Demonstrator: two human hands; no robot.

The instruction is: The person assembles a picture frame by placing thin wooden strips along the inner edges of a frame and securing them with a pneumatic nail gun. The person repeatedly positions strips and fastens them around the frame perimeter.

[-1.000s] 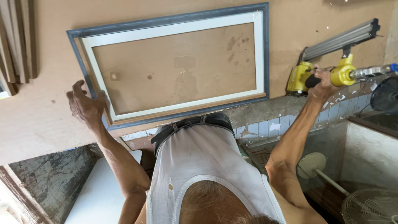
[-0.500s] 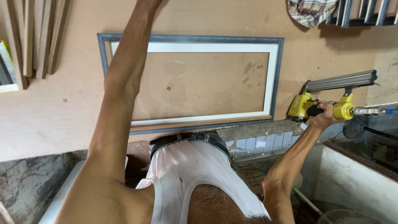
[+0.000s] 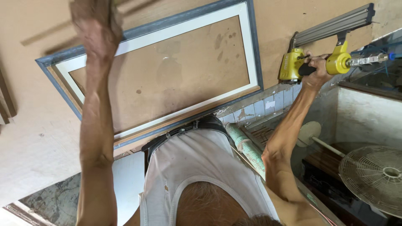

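The right hand (image 3: 315,69) is clenched around the black grip of a yellow pneumatic nail gun with a long grey metal magazine (image 3: 326,46), holding it at the right edge of the brown fibreboard counter (image 3: 33,138), just beside the frame's right side. An air hose fitting runs off the tool to the right. The left hand (image 3: 95,26) is raised high over the upper left part of the frame, blurred, so whether it is clenched or released cannot be told; it seems to touch nothing. A large rectangular picture frame with a grey-blue outer moulding and a white inner border (image 3: 251,54) lies flat on the counter, its brown backing board facing up, directly in front of the person's white sleeveless shirt (image 3: 201,167). To the lower right, well apart from the frame, stands a pale round fan grille (image 3: 372,175).
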